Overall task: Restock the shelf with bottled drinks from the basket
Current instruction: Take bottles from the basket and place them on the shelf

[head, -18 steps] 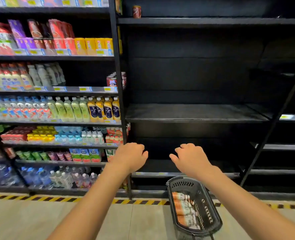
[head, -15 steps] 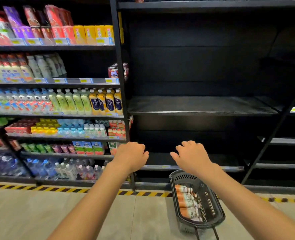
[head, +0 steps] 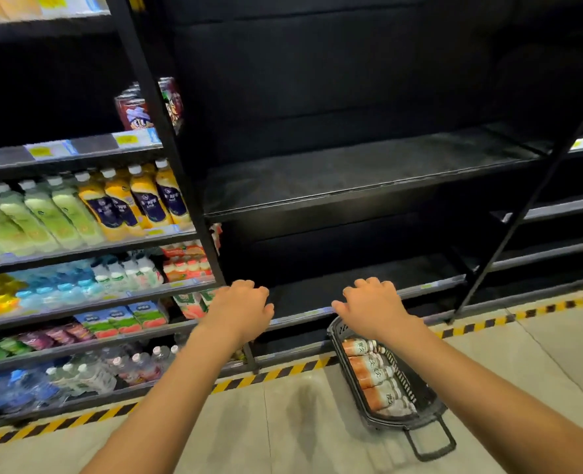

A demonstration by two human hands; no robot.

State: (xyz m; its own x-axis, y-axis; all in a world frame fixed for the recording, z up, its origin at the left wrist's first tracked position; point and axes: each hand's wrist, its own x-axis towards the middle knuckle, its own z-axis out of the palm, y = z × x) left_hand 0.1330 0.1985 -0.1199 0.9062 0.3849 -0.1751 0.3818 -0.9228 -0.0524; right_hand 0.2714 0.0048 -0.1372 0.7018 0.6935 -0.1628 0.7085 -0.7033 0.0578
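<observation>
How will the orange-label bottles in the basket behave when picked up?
Likely to roll once lifted out: the bottles are round and lie on their sides, side by side in the basket. They look full, so they are probably hefty for their size. The glossy label wrap may be slightly slippery.

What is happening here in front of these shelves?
A person faces a shop shelf with both bare arms stretched forward. The left hand and right hand are loosely curled and hold nothing. A black basket sits on the floor below the right arm, with bottles lying in it. They seem meant for the dark shelf ahead; the bay to the left is full of drinks.
</observation>
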